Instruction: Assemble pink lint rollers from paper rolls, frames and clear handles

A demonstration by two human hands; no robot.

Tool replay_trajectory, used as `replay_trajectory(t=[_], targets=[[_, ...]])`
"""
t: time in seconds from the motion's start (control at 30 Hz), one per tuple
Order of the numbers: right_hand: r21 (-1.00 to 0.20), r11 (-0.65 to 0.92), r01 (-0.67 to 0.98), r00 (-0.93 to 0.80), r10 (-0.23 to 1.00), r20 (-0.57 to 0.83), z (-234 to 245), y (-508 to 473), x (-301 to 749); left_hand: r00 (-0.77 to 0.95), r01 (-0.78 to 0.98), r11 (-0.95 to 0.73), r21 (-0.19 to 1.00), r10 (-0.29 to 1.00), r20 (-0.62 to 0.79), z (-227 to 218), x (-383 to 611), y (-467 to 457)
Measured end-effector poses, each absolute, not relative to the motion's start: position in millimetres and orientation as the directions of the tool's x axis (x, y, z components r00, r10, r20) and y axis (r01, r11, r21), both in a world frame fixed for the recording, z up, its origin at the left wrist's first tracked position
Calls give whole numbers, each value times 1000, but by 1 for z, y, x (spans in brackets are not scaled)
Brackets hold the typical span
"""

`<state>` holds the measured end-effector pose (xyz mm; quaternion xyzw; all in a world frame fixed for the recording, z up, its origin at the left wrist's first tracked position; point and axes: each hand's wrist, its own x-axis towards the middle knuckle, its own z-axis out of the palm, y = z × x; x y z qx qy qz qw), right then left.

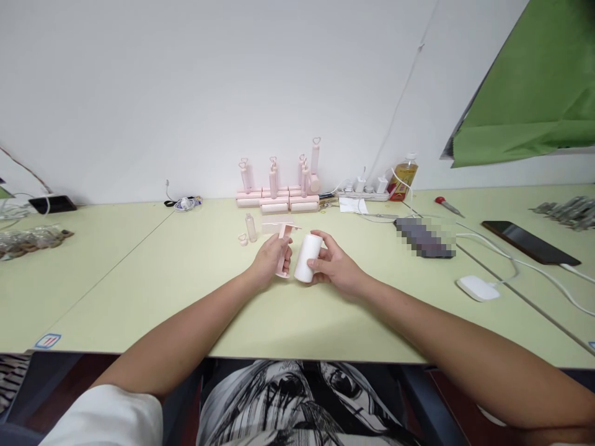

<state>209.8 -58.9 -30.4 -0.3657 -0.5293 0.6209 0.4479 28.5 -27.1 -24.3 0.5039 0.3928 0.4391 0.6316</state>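
Note:
My left hand (271, 258) is closed around a pink plastic roller handle (284, 253), held just above the pale green table (195, 291). Right beside it, my right hand (333, 265) grips a white cylindrical roll (307, 257), tilted with its top end away from me. The roll and the pink handle almost touch. Just beyond my hands lie a small clear bottle-shaped piece (251, 227), a tiny pink heart-shaped piece (242, 239) and a translucent cover (277, 227).
Against the wall stands a row of assembled pink rollers (279, 186). To the right are a power strip (362, 193), an oil bottle (403, 177), a red-handled screwdriver (447, 205), a white mouse (478, 288), a black phone (530, 242) and cables. Bagged parts (28, 238) lie at the left.

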Motion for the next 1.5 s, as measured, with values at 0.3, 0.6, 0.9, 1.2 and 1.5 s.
replay_trajectory(t=[0.3,0.6,0.9,1.2,1.5], targets=[[-857,-288,-427,-414,905,-97,-24,-59,210,257,-183,96,978,965,-47,-27,44,-43],[-892,-231,-388,-381,922,-73,-22,-66,204,118,-59,93,994,989,-86,-21,52,-50],[-901,-226,-370,-373,925,-79,-20,-75,197,64,-32,-39,999,997,41,-27,59,-56],[-936,-182,-302,-312,946,-84,-22,-74,196,256,-36,-134,990,957,139,-34,53,-53],[-982,-167,-85,-369,921,-125,-23,-73,199,334,221,-365,905,900,281,-30,28,-33]])
